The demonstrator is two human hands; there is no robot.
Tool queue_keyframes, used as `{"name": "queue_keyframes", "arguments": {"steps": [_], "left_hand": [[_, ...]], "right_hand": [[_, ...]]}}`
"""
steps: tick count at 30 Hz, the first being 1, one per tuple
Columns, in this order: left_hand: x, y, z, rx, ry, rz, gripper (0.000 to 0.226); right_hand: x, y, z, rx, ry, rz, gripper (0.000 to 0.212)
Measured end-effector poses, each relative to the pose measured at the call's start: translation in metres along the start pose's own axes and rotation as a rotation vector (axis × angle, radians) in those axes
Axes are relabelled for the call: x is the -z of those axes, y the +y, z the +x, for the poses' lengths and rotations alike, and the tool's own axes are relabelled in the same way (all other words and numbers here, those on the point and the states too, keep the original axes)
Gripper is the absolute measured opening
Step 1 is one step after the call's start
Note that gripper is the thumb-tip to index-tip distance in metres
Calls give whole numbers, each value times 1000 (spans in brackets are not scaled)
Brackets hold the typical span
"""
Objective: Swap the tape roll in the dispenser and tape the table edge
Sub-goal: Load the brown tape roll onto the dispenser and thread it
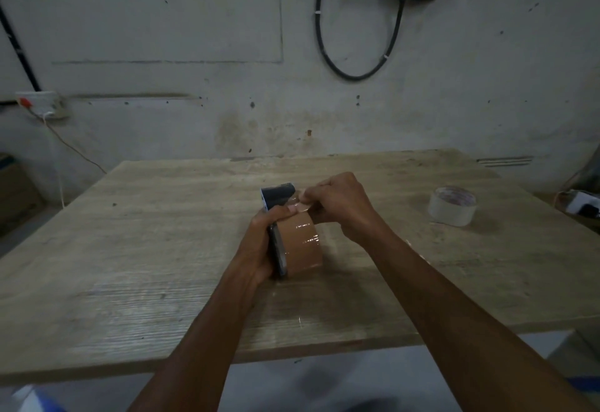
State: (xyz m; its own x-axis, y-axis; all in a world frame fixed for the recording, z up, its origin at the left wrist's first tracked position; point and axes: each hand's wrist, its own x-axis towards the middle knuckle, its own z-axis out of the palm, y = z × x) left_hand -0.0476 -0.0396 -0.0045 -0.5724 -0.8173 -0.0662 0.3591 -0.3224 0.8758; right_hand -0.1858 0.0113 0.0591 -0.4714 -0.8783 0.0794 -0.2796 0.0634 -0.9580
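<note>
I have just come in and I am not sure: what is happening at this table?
A person is loading a tape dispenser. The left hand grips it with a brown tape roll mounted, and the right hand pinches the tape's loose end near the front. A pale roll lies aside on the table.

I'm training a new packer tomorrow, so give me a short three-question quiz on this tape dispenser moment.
1. True or false: the brown tape roll sits in the dispenser, held by the left hand.
2. Which roll lies alone on the table? A) the brown one B) the pale roll C) a black one
3. Fill in: the right hand pinches the tape's loose ____ near the dispenser's front.

Key:
1. True.
2. B; it lies flat, off to the right, apart from both hands.
3. end.
</note>
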Motion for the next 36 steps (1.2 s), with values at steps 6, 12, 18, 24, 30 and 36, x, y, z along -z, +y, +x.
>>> {"name": "queue_keyframes", "arguments": {"steps": [6,12,18,24,30,36], "left_hand": [[0,0,-1,-28,30,-19,53],[-1,2,-2,-28,-36,-2,22],[-1,2,1,-10,-30,24,24],[-2,2,2,-5,33,-16,46],[1,1,3,-23,-57,-61,29],[3,-2,6,-31,-29,-4,45]], "right_hand": [[-6,6,-2,-100,-14,107,13],[-9,10,1,-84,5,79,13],[-6,8,-6,24,-20,20,13],[-8,10,-10,145,-4,-35,14],[-12,12,-12,413,78,-275,13],[-7,12,-3,525,55,-404,12]]}}
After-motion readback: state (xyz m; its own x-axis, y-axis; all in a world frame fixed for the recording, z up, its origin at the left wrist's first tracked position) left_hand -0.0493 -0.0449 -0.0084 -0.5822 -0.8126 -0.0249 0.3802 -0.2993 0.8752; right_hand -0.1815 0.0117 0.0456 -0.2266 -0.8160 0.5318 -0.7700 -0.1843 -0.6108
